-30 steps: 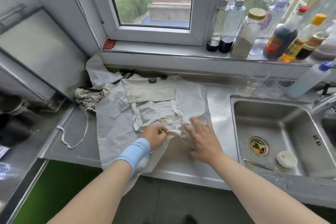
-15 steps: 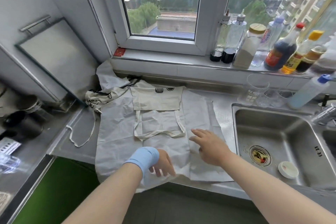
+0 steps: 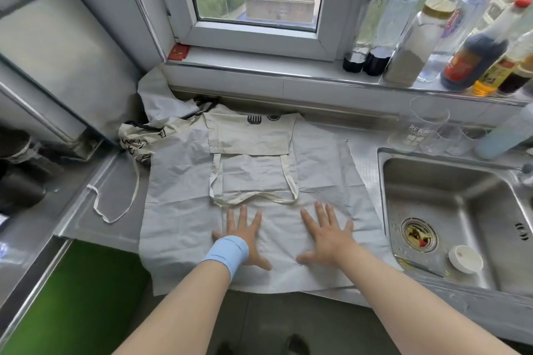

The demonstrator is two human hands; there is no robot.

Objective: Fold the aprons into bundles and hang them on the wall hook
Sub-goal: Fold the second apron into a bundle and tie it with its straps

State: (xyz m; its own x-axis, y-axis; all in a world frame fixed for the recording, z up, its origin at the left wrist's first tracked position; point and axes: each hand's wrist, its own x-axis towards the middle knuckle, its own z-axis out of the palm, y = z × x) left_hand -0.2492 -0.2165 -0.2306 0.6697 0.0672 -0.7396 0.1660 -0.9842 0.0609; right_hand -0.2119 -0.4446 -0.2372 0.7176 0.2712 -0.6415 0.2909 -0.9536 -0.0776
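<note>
A pale grey apron (image 3: 178,210) lies spread flat on the steel counter (image 3: 364,170), its bib folded down over the middle with the neck strap (image 3: 253,197) looped across it. My left hand (image 3: 245,235), with a blue wristband, presses flat on the cloth near the front edge, fingers spread. Beside it, my right hand (image 3: 326,233) also lies flat with straight fingers on the apron. A waist tie (image 3: 115,202) trails off to the left. A second, printed apron (image 3: 141,138) sits crumpled at the back left. No wall hook is in view.
A steel sink (image 3: 450,216) with a white lid inside is on the right. Glasses (image 3: 427,127) stand behind it. Bottles and jars (image 3: 415,37) line the window sill. A stove area with dark pots (image 3: 20,181) is at the left.
Both hands let go of the neck strap and moved toward me. The apron's lower part is now spread out flat, and both palms press on it.
</note>
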